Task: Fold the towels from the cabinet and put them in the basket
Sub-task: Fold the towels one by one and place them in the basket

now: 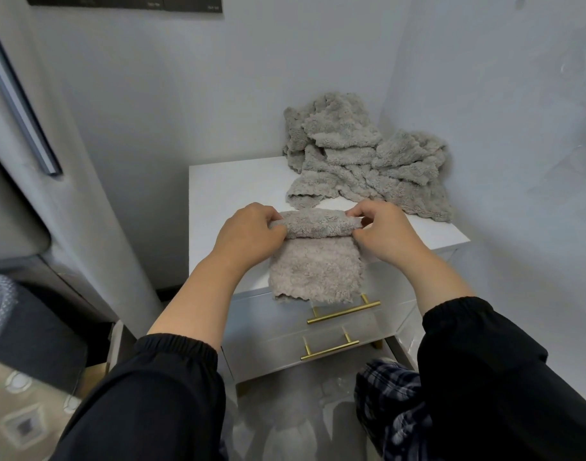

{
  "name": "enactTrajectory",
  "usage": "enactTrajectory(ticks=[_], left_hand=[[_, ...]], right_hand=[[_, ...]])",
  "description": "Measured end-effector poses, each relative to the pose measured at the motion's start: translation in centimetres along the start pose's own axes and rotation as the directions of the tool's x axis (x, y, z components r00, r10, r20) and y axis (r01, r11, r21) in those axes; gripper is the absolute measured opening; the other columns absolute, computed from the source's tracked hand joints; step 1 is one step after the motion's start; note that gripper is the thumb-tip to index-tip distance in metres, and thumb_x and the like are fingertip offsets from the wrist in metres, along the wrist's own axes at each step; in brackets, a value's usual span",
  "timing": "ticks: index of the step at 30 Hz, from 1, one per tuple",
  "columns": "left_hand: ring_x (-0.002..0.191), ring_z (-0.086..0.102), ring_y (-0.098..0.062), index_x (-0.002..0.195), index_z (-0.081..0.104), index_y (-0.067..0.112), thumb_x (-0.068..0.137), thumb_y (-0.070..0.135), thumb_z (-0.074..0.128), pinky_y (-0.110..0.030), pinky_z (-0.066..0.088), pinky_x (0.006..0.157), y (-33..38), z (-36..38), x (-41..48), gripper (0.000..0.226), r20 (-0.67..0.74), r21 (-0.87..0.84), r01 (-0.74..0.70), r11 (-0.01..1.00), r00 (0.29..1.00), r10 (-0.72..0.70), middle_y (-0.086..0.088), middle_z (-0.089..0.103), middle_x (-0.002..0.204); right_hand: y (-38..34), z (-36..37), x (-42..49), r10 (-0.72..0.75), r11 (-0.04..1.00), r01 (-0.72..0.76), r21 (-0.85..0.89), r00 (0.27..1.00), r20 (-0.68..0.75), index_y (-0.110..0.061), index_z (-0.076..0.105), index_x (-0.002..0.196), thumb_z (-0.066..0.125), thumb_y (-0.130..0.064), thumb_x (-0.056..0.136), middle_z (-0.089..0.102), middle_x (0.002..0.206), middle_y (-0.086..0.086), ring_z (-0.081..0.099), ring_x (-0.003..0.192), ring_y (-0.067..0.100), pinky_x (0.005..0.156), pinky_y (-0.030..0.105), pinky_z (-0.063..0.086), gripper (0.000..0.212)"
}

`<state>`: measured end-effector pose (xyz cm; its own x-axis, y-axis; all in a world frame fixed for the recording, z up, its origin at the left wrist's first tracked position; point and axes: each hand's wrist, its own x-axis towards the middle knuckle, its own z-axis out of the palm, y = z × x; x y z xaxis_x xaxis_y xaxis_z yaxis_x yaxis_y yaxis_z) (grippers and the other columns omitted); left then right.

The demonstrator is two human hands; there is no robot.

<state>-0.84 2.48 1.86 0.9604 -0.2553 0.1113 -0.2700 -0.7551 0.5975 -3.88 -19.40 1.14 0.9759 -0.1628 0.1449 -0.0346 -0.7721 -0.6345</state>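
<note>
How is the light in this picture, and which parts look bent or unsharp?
Head view: soft, even light, no strong glare; only a faint shadow under the towel held by both hands. The wide lens bends the wall edges and the grey panel at left. The sleeves and the floor near the bottom look blurred; the towel pile is fairly sharp.

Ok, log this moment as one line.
both hands: left, right folding grey fluffy towel | on white cabinet | crumpled grey towel pile behind

The towel (316,261) and the pile of towels (361,158) are fluffy grey cloth. The cabinet (225,184) top is smooth white, slightly glossy. The handles (343,312) look like brushed golden metal.
</note>
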Motion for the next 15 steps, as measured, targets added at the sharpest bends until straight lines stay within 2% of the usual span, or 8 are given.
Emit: enactTrajectory(ticks=[3,5,6,8,10,11,13,15], left_hand=[[0.091,0.058,-0.021,0.078,0.066,0.019,0.090,0.024,0.048,-0.033,0.047,0.078,0.0,-0.2,0.1,0.022,0.014,-0.021,0.019,1.000,1.000,-0.018,0.003,0.063,0.093],[0.089,0.056,-0.018,0.069,0.061,0.023,0.090,0.034,0.053,-0.030,0.044,0.074,-0.2,0.0,0.2,0.025,0.026,0.013,0.014,1.000,1.000,-0.015,0.004,0.062,0.090],[0.086,0.055,-0.017,0.066,0.059,0.024,0.090,0.039,0.056,-0.030,0.043,0.073,-0.3,0.1,0.2,0.029,0.028,0.034,0.005,0.999,1.000,-0.006,0.004,0.061,0.088],[0.081,0.056,-0.018,0.062,0.058,0.021,0.090,0.045,0.057,-0.031,0.043,0.070,-0.4,0.5,0.4,0.037,0.017,0.058,-0.010,0.998,1.000,0.009,0.001,0.062,0.082],[0.079,0.057,-0.021,0.063,0.060,0.016,0.091,0.045,0.057,-0.032,0.043,0.066,-0.5,0.7,0.7,0.040,0.000,0.049,-0.001,0.999,1.000,0.001,-0.002,0.063,0.079],[0.079,0.057,-0.021,0.063,0.059,0.016,0.091,0.042,0.058,-0.030,0.040,0.064,-0.6,0.7,0.8,0.038,-0.001,0.041,0.009,0.999,1.000,-0.009,-0.001,0.063,0.077],[0.081,0.054,-0.019,0.071,0.058,0.017,0.090,0.035,0.061,-0.028,0.034,0.063,-0.7,0.9,0.8,0.027,0.015,0.031,0.032,0.999,0.999,-0.033,0.002,0.059,0.078],[0.082,0.051,-0.018,0.084,0.057,0.017,0.089,0.031,0.064,-0.028,0.034,0.064,-0.7,1.0,0.7,0.016,0.041,0.009,0.041,0.999,0.998,-0.041,0.006,0.053,0.079]], right_hand=[[0.0,-0.3,-0.3,0.020,1.000,-0.019,-0.020,0.999,0.050,-0.021,0.067,0.103,0.063,-0.003,0.082,0.061,0.090,0.002,0.056,0.077,0.015,0.058,0.009,0.036,0.028],[0.1,-0.3,-0.3,0.039,0.999,-0.037,-0.037,0.997,0.068,-0.022,0.068,0.102,0.065,-0.005,0.082,0.063,0.094,0.003,0.055,0.070,0.012,0.060,0.016,0.040,0.026],[0.1,-0.2,-0.4,0.047,0.998,-0.044,-0.039,0.995,0.085,-0.023,0.069,0.101,0.066,-0.006,0.082,0.065,0.101,0.004,0.057,0.074,0.012,0.065,0.020,0.042,0.025],[0.0,-0.4,-0.5,0.049,0.998,-0.045,-0.036,0.990,0.130,-0.020,0.070,0.103,0.065,-0.008,0.083,0.063,0.120,0.003,0.060,0.099,0.014,0.081,0.020,0.040,0.024],[-0.2,-0.6,-0.6,0.040,0.999,-0.042,0.010,0.987,0.158,-0.013,0.072,0.099,0.062,-0.013,0.087,0.057,0.134,0.001,0.051,0.123,0.010,0.089,0.018,0.031,0.016],[-0.3,-0.7,-0.6,0.042,0.997,-0.052,0.053,0.985,0.167,-0.008,0.072,0.093,0.059,-0.016,0.090,0.055,0.135,0.002,0.046,0.128,0.009,0.089,0.017,0.029,0.015],[-0.3,-0.7,-0.6,0.041,0.993,-0.057,0.101,0.986,0.159,-0.010,0.070,0.083,0.055,-0.023,0.094,0.055,0.135,0.004,0.044,0.131,0.011,0.087,0.020,0.030,0.023],[-0.2,-0.3,-0.5,0.055,0.990,-0.073,0.124,0.989,0.137,-0.020,0.062,0.084,0.058,-0.025,0.093,0.057,0.132,0.004,0.045,0.130,0.015,0.092,0.024,0.032,0.011]])
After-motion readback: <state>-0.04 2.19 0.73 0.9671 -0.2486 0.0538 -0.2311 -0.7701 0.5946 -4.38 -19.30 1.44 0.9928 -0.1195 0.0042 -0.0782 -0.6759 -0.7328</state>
